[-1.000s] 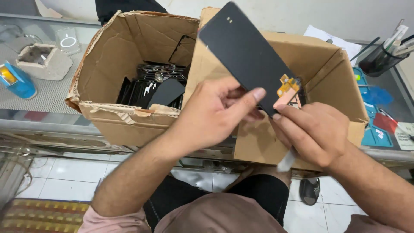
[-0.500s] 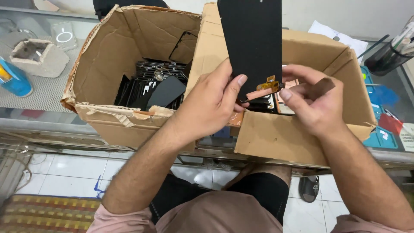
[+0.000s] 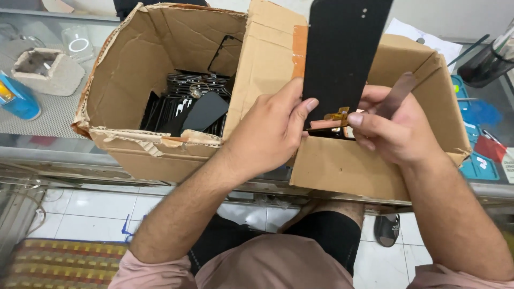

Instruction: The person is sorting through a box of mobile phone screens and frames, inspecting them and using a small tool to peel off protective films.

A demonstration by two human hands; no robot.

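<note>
Over the front edge of the right-hand cardboard box (image 3: 375, 166), left hand (image 3: 267, 134) fingers curled shut, thumb and forefinger pinching the bottom edge of a black phone screen panel (image 3: 342, 53) by its orange flex connector (image 3: 336, 116). Right hand (image 3: 393, 131) closed too: thumb on the same bottom edge, a thin dark strip (image 3: 399, 93) held between the fingers; can't tell whether it's film or a tool. Panel stands upright, top edge out of frame.

Change: a second ago the panel was tilted, leaning left with its whole length in view; half a second ago it was nearly vertical; now it's upright and closer to the camera. The strip wasn't visible in the earliest frame and now sticks up from the right hand. Judgement: person has squared the panel up to work at the connector end.

Left cardboard box (image 3: 123, 150) holds a stack of similar dark panels (image 3: 190, 104). Blue object (image 3: 16, 99) at the counter's left edge, pen holder (image 3: 484, 64) at its right.
</note>
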